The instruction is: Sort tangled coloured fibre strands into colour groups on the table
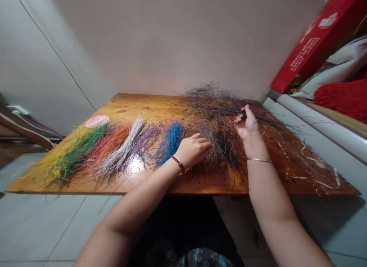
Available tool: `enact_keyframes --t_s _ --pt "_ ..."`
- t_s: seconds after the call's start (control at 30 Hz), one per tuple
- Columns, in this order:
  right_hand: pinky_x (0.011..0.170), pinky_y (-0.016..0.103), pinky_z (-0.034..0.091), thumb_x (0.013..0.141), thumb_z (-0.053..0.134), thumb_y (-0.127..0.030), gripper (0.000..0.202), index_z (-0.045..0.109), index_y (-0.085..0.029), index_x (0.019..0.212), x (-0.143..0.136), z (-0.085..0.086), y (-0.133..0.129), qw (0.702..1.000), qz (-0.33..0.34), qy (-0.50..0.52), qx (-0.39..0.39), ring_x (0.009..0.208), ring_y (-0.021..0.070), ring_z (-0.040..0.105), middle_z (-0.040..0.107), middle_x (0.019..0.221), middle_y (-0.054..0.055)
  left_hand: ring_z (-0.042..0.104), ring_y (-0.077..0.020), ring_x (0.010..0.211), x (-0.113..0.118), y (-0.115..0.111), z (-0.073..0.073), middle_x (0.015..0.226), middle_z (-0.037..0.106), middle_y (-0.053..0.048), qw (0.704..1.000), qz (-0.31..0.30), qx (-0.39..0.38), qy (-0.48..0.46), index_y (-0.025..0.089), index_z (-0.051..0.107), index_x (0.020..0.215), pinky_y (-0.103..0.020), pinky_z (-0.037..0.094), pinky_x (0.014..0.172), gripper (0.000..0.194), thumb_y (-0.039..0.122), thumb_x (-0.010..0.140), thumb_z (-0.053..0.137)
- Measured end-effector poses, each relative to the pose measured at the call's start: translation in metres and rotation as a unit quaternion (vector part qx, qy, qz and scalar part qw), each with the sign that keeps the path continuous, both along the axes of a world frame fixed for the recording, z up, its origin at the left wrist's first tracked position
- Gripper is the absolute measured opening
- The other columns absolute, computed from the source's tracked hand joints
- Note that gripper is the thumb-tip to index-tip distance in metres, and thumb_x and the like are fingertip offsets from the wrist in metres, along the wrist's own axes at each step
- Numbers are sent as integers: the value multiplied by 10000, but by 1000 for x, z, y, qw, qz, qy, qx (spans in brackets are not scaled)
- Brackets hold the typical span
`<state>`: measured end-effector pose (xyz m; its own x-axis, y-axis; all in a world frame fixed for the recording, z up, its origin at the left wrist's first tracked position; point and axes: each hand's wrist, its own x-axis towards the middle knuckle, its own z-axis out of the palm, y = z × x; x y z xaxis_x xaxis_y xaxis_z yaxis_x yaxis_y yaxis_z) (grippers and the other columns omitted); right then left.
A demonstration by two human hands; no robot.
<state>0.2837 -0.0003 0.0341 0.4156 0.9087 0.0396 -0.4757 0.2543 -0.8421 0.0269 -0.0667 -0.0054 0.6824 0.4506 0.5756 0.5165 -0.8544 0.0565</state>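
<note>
A wooden board (pixel 149 106) lies on the floor in front of me. Sorted bundles of thin strands lie on it in a row: yellow and green (pixel 71 154), orange-red (pixel 110 142), white (pixel 123 150), purple (pixel 147 139) and blue (pixel 172 139). A big tangled pile of dark mixed strands (pixel 218 121) covers the board's middle right. My left hand (pixel 195 148), with a red bead bracelet, rests curled on the near edge of that pile, fingers pinching into it. My right hand (pixel 246 123), with a thin bangle, pinches a few dark strands at the pile's right side.
A pink round sticker (pixel 96 121) sits at the board's left. White scraps (pixel 309 160) are scattered on the board's right. A red box (pixel 312 45), a white bag and a red fluffy item (pixel 341 96) stand at the right. A wall runs behind; tiled floor surrounds.
</note>
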Motion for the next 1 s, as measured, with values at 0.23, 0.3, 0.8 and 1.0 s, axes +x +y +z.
enact_keyframes --t_s 0.23,0.3,0.8,1.0 --pt "396 110 413 747 804 -538 420 531 -219 755 -5 0 -2 1000 27 9 2 398 29 443 461 494 -100 631 -199 886 -1 -9 8 932 732 -56 993 -92 -66 19 238 702 1208 -307 491 772 481 595 980 473" --pt "401 111 416 745 804 -543 427 526 -219 752 -7 2 -5 1000 31 3 3 406 31 445 453 496 -99 646 -195 905 -1 -9 8 971 740 -59 994 -73 -87 7 238 699 1207 -303 491 785 473 580 996 449" --pt "385 143 367 836 759 -455 403 476 -204 696 -49 38 -55 981 183 -27 55 367 5 346 411 563 -93 684 -165 789 1 23 -12 959 770 -38 899 97 -288 -316 235 744 1123 -269 506 719 284 404 976 568" --pt "372 164 336 864 725 -460 448 421 -204 657 -63 41 -67 969 239 -48 40 347 11 295 392 550 -92 704 -198 895 6 24 -10 1047 766 -87 860 -26 -353 -367 190 723 1214 -288 543 791 388 419 905 669"
